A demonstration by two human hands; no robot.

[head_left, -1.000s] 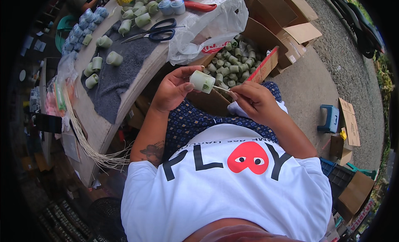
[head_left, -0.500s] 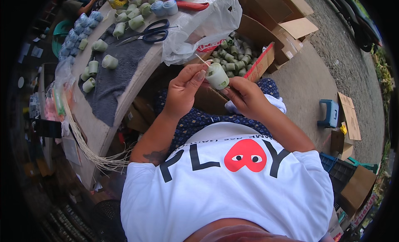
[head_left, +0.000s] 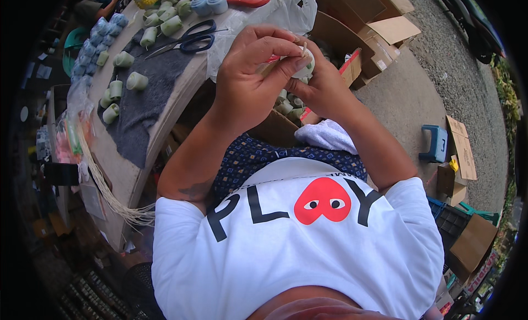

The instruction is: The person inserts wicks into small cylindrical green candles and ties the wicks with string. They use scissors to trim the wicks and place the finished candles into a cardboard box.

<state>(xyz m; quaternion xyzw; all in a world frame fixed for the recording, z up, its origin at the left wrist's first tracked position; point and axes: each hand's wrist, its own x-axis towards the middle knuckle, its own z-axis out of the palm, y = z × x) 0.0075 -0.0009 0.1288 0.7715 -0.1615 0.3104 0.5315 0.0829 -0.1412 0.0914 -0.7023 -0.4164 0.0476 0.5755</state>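
Both hands are raised close to the camera, over my lap. My left hand (head_left: 250, 72) and my right hand (head_left: 324, 89) together hold one small pale green candle (head_left: 304, 64). Left thumb and forefinger pinch a thin wick (head_left: 303, 48) sticking out of its top, and the right fingers cup the candle from below. Most of the candle is hidden by the fingers.
A table (head_left: 132, 171) at the left carries a dark grey cloth (head_left: 148, 100), several green and blue candles (head_left: 118, 89), black scissors (head_left: 190, 39) and a clear plastic bag (head_left: 275, 15). A bundle of pale wicks (head_left: 110, 196) hangs off its edge. Cardboard boxes (head_left: 374, 34) stand ahead, one with more candles. A blue stool (head_left: 434, 144) is at the right.
Both hands have risen toward the camera with the candle. The left fingers have moved onto the wick at its top.
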